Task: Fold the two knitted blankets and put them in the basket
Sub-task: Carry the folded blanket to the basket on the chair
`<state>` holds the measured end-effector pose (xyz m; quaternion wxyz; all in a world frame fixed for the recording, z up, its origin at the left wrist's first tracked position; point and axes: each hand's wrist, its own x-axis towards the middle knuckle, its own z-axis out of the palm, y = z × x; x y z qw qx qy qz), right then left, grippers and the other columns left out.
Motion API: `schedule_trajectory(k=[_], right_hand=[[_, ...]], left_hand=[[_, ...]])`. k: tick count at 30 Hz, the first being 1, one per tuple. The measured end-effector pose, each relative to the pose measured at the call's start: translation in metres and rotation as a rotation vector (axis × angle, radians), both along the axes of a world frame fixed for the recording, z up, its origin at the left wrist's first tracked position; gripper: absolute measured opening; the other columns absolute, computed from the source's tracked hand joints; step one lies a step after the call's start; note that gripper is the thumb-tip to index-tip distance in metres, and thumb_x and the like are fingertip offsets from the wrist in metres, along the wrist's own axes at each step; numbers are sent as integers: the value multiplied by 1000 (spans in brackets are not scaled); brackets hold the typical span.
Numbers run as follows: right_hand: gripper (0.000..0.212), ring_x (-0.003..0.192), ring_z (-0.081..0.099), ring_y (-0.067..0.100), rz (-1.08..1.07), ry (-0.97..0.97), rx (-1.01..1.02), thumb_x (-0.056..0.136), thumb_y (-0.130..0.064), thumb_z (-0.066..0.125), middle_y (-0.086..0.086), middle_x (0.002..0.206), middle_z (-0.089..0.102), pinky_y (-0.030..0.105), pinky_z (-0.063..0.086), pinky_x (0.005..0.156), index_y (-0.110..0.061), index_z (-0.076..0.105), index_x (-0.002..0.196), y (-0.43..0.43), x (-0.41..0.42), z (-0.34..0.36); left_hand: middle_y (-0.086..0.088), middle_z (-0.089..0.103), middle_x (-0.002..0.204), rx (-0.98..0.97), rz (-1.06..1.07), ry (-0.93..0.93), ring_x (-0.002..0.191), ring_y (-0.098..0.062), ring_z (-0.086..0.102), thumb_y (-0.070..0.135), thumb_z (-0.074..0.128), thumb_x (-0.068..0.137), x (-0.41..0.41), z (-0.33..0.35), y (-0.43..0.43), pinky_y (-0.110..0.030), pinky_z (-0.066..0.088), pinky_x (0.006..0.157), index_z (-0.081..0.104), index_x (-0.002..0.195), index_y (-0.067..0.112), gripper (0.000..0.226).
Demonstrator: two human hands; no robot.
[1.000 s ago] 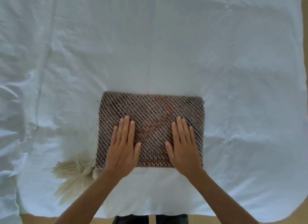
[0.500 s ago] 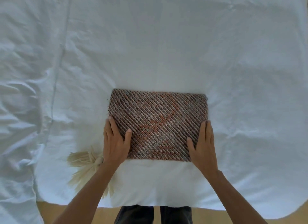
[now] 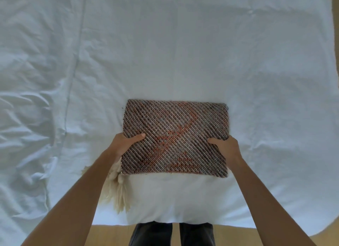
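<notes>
Knitted blanket [image 3: 176, 135] folded into a thick rectangle, long sides running left to right, diagonal ribs of brown, grey and cream with orange-red patches towards the middle and near edge. Placed over the near middle of the bed [image 3: 183, 53], itself white and creased all over. Soft shadow on the bed just under the blanket's near edge, so apparently raised a little there; impossible to tell whether the far edge rests on the bed. Clamped at both short sides by the hands. Left hand [image 3: 122, 145] gripping the left edge about midway along, thumb laid flat on top and pointing inward, fingers tucked underneath and out of sight. Right hand [image 3: 226, 146] gripping the right edge at a matching height, thumb likewise on top, fingers hidden beneath. Hands well apart, nearly the whole width of the fold between them, both forearms reaching in from the near side. Cream tassel fringe [image 3: 118, 189] hanging below the blanket's near left corner, just beside the left wrist, strands spread downwards over the bed; unclear whether part of this blanket or of another piece. Long raised seam on the left of the bed, running from far to near. Past the bed's near edge, a strip of tan floor [image 3: 110, 234] and two dark trouser legs [image 3: 172, 234].
</notes>
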<state>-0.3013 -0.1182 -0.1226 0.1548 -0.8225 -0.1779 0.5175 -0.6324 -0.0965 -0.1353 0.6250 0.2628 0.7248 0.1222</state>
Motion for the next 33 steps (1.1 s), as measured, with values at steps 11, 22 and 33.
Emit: schedule_trajectory(k=[11,22,33], right_hand=[[39,81,62,16,-54,201,131,71,-20,77,-3,90,64,26,47,60,-18,59,105,-17,-4,64],[49,88,67,22,-7,273,244,70,-25,78,1,104,68,35,55,71,-17,60,115,-75,36,168],[50,89,66,21,-157,266,304,72,-26,77,0,105,66,33,55,72,-17,57,118,-167,63,226]], left_hand=[[-1,70,97,48,80,-43,87,-19,68,35,83,66,15,56,-18,-30,55,73,63,104,19,46],[-4,73,97,131,82,-122,83,-20,72,41,83,56,34,177,-78,-30,57,68,66,99,18,51],[2,72,93,207,-102,-98,81,-15,71,46,80,55,67,233,-112,-25,54,66,65,91,24,45]])
